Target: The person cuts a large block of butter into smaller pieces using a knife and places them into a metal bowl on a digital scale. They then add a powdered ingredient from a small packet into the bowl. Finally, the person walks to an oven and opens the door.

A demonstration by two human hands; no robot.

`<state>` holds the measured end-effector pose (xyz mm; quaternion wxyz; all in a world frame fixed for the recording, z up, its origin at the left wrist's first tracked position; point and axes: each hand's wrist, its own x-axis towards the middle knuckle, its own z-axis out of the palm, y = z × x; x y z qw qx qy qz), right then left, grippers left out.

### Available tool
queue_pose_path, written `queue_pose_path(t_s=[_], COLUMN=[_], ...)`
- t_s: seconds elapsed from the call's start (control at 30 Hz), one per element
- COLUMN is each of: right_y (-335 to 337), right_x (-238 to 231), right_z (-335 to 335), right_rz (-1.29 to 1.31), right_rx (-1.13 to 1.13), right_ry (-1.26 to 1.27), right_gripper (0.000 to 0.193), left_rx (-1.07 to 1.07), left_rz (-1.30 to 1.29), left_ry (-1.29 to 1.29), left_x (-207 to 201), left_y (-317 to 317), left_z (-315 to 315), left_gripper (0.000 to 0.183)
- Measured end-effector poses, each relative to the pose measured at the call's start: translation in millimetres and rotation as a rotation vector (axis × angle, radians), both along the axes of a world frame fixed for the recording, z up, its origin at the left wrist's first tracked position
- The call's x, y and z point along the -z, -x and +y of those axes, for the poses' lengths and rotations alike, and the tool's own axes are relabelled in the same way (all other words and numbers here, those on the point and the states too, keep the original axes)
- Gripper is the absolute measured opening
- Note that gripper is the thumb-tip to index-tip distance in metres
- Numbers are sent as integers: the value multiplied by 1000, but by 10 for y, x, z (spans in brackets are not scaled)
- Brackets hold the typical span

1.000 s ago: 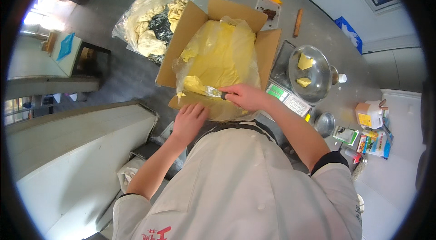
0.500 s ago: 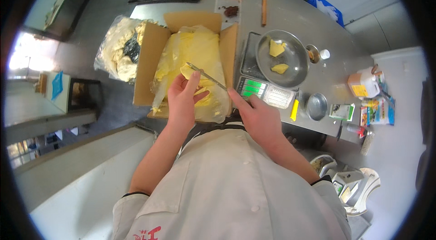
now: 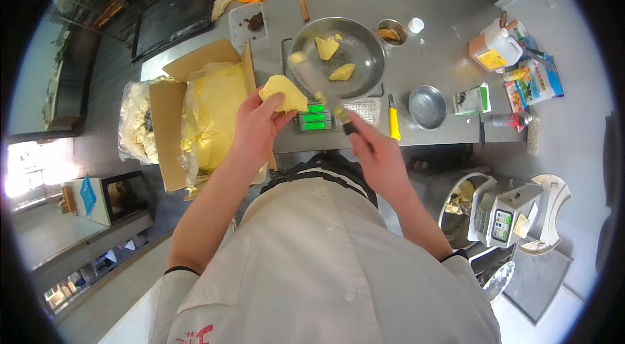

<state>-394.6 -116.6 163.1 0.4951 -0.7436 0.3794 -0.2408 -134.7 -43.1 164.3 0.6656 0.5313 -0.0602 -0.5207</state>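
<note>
My left hand (image 3: pixel 255 124) pinches a flat, pale-yellow slab of butter (image 3: pixel 284 92) between thumb and fingers, just left of the scale. My right hand (image 3: pixel 376 154) is closed round the dark handle of a knife (image 3: pixel 344 119). Its blade is smeared by motion, with yellow bits on it, and points up over the bowl's near left side. The wide steel bowl (image 3: pixel 362 60) rests on a digital scale (image 3: pixel 315 118) with a lit green display. A few yellow butter pieces (image 3: pixel 327 48) lie in it. Left of my left hand stands an open carton (image 3: pixel 166 139) holding a plastic-lined yellow butter block (image 3: pixel 215 106).
A bag of pale dough-like stuff (image 3: pixel 135 122) sits beyond the carton. Behind are a plastic tub (image 3: pixel 242 34), a wooden stick (image 3: pixel 302 2) and a small bowl (image 3: pixel 398 26). To the right lie a yellow-handled tool (image 3: pixel 394 122), a steel bowl (image 3: pixel 428 108) and a jug (image 3: pixel 493 51).
My view has swung right. Both hands have moved from over the carton to the scale's near side; the slab is now in my left hand alone, and the knife has swung toward the bowl.
</note>
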Motion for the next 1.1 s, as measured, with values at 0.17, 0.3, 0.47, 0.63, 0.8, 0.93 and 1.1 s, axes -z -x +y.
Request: queue_pose_path(t_s=[0.17, 0.3, 0.47, 0.63, 0.8, 0.93, 1.1], right_y=[525, 681, 653, 637, 634, 504, -46], right_x=[128, 105, 35, 72, 5, -39, -332], right_z=[-381, -546, -627, -694, -776, -850, -883], right_rz=[-60, -95, -106, -124, -110, -82, 19], right_rx=[227, 298, 311, 326, 256, 144, -13], right_ry=[-252, -360, -405, -397, -344, -274, -265], right_gripper=[49, 50, 50, 48, 48, 48, 47], left_rx=[24, 131, 153, 221, 265, 450, 640], left_rz=[-112, -168, -347, -470, -756, -1097, -1369], left_ry=[-80, -92, -114, 21, -68, -272, -457], left_x=[235, 359, 423, 512, 362, 275, 333], left_y=[48, 62, 100, -238, -562, -575, -462], left_z=[-510, -891, -1045, -674, 254, 1077, 1831], left_gripper=[42, 46, 53, 48, 39, 44, 61])
